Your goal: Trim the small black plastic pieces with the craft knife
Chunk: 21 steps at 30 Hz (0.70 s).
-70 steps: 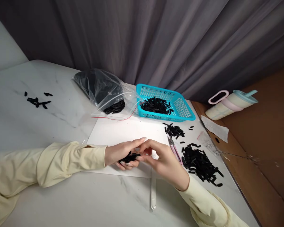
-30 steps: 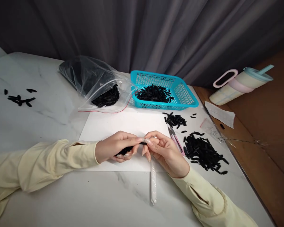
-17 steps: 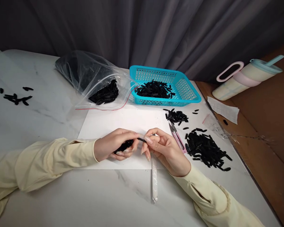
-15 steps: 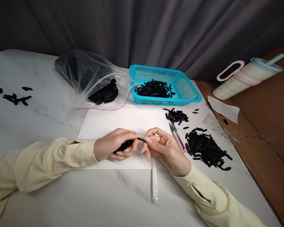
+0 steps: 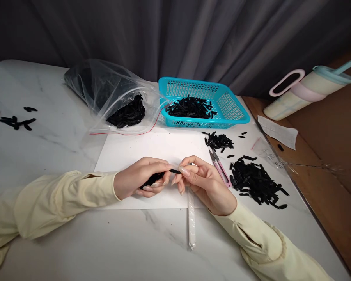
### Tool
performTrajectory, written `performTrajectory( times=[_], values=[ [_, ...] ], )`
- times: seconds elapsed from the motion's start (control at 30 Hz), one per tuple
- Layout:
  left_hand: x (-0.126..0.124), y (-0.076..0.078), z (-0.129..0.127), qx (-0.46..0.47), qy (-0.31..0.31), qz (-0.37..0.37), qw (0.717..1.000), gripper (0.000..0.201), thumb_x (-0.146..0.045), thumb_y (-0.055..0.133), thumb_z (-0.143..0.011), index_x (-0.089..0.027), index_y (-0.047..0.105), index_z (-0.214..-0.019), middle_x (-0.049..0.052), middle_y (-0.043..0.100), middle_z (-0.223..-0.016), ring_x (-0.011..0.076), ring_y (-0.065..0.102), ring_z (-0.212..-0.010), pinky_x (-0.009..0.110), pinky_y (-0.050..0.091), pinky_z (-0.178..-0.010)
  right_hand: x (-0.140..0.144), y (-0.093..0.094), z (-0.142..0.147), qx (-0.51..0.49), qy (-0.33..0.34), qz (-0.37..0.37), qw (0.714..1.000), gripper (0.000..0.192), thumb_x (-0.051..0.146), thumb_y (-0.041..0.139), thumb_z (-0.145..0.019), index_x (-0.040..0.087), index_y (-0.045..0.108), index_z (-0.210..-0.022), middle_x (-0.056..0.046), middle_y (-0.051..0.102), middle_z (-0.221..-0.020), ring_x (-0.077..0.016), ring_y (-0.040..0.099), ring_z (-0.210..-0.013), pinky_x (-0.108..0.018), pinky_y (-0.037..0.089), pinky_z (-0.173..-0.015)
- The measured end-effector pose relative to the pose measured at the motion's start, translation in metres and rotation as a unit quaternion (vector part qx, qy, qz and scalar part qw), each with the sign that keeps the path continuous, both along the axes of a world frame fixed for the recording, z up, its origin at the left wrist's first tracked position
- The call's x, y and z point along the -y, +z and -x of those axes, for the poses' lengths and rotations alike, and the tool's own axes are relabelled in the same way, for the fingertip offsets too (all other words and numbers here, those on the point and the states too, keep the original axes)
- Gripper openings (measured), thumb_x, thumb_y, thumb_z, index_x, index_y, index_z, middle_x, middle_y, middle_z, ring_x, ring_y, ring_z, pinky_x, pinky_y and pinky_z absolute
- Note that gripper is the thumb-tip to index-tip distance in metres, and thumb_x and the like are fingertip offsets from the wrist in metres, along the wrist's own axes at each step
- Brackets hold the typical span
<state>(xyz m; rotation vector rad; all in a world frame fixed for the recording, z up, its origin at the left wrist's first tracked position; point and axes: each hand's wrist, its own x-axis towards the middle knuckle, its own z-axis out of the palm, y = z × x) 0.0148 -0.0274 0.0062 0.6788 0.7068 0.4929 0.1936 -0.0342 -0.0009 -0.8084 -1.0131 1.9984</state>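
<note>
My left hand (image 5: 140, 180) is closed around a small bunch of black pieces (image 5: 151, 180) above a white sheet of paper (image 5: 140, 150). The fingertips of my right hand (image 5: 206, 183) pinch one thin black piece (image 5: 174, 171) that sticks out of that bunch. Both hands meet over the near edge of the sheet. A narrow white strip (image 5: 191, 218) lies on the table under my right hand. Pink snips (image 5: 219, 167) rest just right of that hand.
A pile of black pieces (image 5: 257, 183) lies at the right, a smaller one (image 5: 219, 141) behind it. A turquoise basket (image 5: 236, 111) and an open clear bag (image 5: 111, 97) hold more. A few pieces (image 5: 14, 119) lie far left. A tumbler (image 5: 307, 91) lies on the brown surface.
The view has shifted down and left a little. My hands stayed together over the sheet; my right fingertips went from touching the bunch to pinching one piece drawn partly out of it.
</note>
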Motion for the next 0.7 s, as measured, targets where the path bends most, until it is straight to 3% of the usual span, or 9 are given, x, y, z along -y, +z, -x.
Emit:
performTrajectory(
  times=[0.7],
  values=[
    [-0.0002, -0.0040, 0.0021, 0.011, -0.019, 0.006, 1.000, 0.037, -0.028, 0.045, -0.085, -0.011, 0.050, -0.052, -0.005, 0.032, -0.040, 0.0028, 0.023, -0.031, 0.011, 0.018, -0.026, 0.0006, 0.0026, -0.0008, 0.018, -0.015, 0.000, 1.000, 0.021, 0.025, 0.069, -0.074, 0.017, 0.051, -0.079, 0.000, 0.065, -0.064, -0.0115, 0.057, -0.053, -0.026, 0.043, -0.053]
  ],
)
